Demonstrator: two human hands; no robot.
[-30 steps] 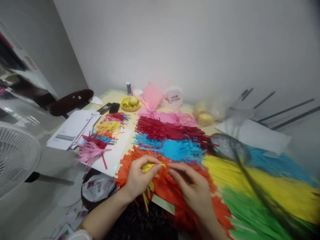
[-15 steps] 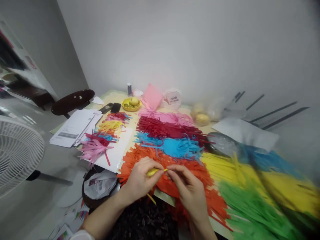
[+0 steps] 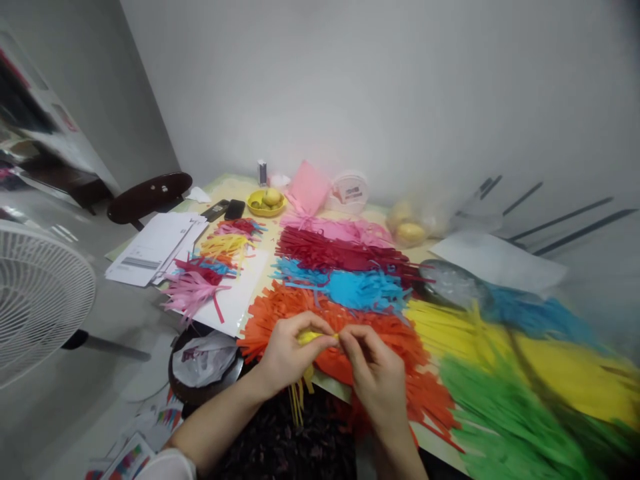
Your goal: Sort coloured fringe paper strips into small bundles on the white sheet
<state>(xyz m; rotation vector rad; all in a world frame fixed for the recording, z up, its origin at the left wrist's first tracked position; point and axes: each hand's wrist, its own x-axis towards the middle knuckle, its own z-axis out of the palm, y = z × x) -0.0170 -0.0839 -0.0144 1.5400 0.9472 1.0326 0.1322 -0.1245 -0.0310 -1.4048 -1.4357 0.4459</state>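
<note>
Left hand (image 3: 293,350) pinches a yellow paper bundle (image 3: 307,337), strips dangling below the palm, held over the near edge of the orange fringe (image 3: 283,308). Right hand (image 3: 377,373): thumb and fingertips closed on the bundle's tip, meeting the left's. Piece seems midway, tip still being worked. Left of the orange fringe, a pink tassel (image 3: 193,290) and a yellow tassel (image 3: 227,245) lie among others on the counter (image 3: 273,233); apparently done. Behind it, blue fringe (image 3: 355,287) and dark-red fringe (image 3: 330,250); rightward, green fringe (image 3: 520,413): seemingly stock not yet bundled.
</note>
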